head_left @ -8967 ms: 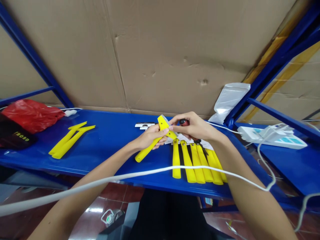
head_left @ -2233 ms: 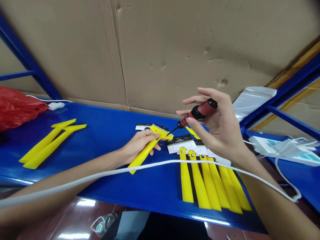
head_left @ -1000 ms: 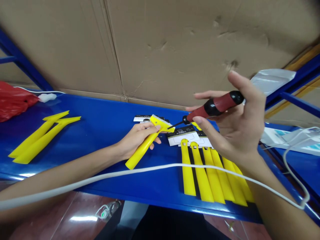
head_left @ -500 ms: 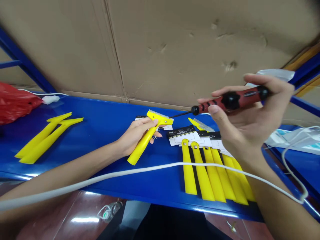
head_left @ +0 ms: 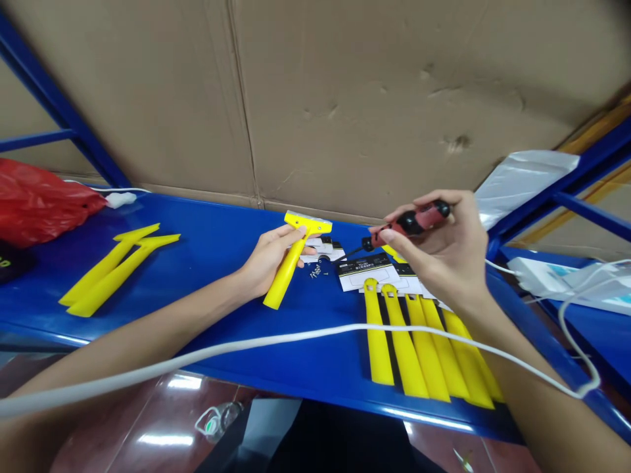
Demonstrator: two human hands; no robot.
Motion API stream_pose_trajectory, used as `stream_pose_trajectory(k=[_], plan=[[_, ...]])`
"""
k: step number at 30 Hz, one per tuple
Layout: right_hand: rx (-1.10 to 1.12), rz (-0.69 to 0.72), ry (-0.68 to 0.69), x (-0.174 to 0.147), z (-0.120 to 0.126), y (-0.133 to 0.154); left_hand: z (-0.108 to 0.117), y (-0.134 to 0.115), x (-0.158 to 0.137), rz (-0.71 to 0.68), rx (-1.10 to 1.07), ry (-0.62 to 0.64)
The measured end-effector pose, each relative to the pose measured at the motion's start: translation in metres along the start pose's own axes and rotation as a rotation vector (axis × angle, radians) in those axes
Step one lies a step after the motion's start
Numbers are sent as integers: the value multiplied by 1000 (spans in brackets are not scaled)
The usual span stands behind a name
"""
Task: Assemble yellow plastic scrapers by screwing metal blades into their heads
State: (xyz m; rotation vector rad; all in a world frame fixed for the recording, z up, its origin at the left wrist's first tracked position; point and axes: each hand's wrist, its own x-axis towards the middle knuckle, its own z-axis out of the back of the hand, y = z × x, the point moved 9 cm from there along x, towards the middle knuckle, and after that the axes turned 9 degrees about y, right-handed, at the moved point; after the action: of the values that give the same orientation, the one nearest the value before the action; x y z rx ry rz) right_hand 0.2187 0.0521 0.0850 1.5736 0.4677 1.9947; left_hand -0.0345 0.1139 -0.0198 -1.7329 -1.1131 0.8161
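My left hand [head_left: 270, 257] is closed round the head end of a yellow scraper [head_left: 290, 263], which is tilted with its clear-edged head up and away from me. Two small screws show in that head. In my right hand [head_left: 448, 253] is a screwdriver [head_left: 414, 222] with a red and black handle, its dark shaft pointing down and left, apart from the scraper. Below the screwdriver's tip lie several loose small screws [head_left: 316, 270] on the blue table. Several more yellow scrapers [head_left: 379, 341] with black and white cards [head_left: 367, 270] lie in a row under my right hand.
Two yellow scraper handles [head_left: 111, 276] lie on the left of the blue table [head_left: 207, 243]. A red plastic bag [head_left: 44, 203] sits at the far left. A white cable [head_left: 217, 351] crosses in front of me. Cardboard [head_left: 345, 98] stands behind; a white box [head_left: 566, 276] is at right.
My right hand has lowered and moved left, taking the screwdriver tip off the scraper's head and down near the loose screws. The scraper stays in my left hand. The view has shifted slightly.
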Motion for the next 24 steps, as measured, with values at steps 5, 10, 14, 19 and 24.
stream_pose_trajectory(k=[5,10,14,19,24], plan=[[9,-47,88,-8,-12,-18,-1,4,1,-10,-1,36],[-9,-88,101,-12,-15,-24,-2,6,1,-8,6,53],[-23,-62,92,-10,-13,-17,-3,6,1,0,15,57],[-29,25,-12,-1,0,1,-1,8,1,14,6,40],[10,58,-142,4,14,16,0,7,1,23,9,37]])
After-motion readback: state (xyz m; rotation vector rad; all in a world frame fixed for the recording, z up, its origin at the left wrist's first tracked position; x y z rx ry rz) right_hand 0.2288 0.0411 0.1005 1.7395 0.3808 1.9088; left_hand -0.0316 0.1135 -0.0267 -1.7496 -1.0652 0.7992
